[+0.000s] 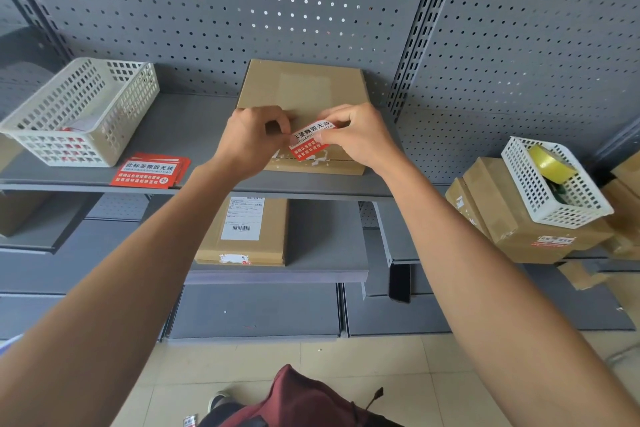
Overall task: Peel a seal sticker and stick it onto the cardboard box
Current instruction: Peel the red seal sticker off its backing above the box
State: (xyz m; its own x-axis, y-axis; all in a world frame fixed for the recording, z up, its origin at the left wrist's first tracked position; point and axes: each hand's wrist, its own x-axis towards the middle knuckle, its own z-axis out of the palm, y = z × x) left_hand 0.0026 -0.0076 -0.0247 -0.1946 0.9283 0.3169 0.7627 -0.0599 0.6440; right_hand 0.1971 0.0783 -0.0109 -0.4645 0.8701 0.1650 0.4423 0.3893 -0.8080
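Observation:
A flat cardboard box [301, 87] lies on the grey upper shelf [194, 135], against the pegboard. Both my hands hold one red-and-white seal sticker [310, 140] just above the box's front part, near its front seam. My left hand [251, 139] pinches the sticker's left end between thumb and fingers. My right hand [356, 135] pinches its right end. Torn white remnants of older stickers show on the box's front edge below the sticker. A stack of further red seal stickers [149, 172] lies on the shelf to the left.
A white lattice basket [83, 107] stands at the shelf's left end. Another cardboard box with a shipping label [244, 230] lies on the lower shelf. At right, a small white basket [554, 184] with yellow tape [550, 163] rests on stacked boxes [519, 232].

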